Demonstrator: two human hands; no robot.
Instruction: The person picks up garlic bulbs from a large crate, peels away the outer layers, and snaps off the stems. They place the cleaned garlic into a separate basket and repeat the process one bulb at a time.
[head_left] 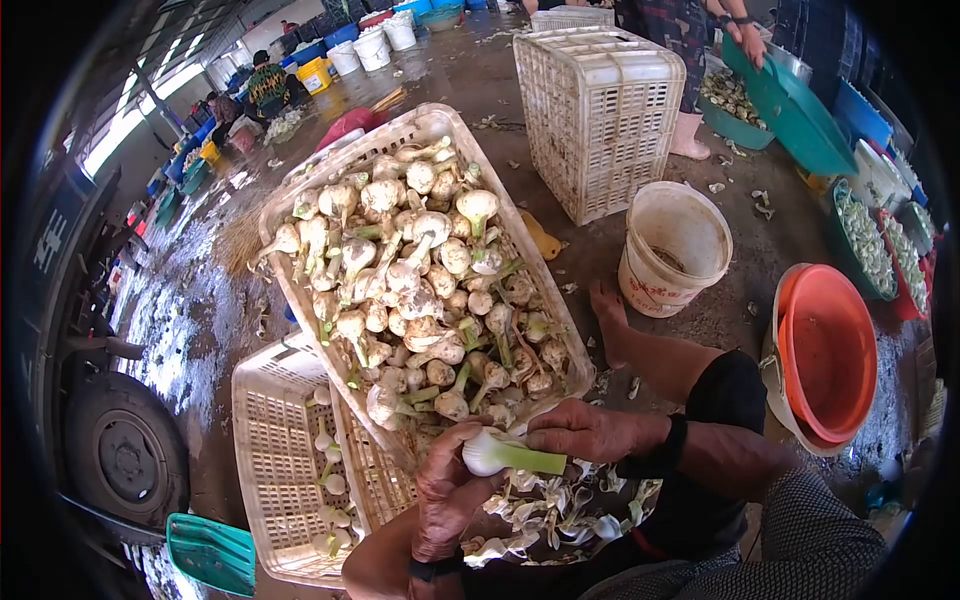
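A white bulb with a short green stem [492, 455], garlic by its look, lies between my two hands. My left hand [447, 490] is wrapped round the bulb's side. My right hand [585, 432] has its fingers pressed together at the top of the stem; whether a small tool is in them cannot be made out. Just beyond my hands, a crate [520, 250] is heaped with soiled, unpeeled bulbs [400, 270]. Below my hands lie loose white peelings [560, 510].
At the lower left, a second crate [262, 440] holds several cleaned bulbs [335, 484]. A white bucket [640, 275], an upturned crate [600, 120] and an orange basin [830, 350] stand to the right. A co-worker's hands [748, 40] hold a green basin [800, 110]. A tyre [125, 450] is left.
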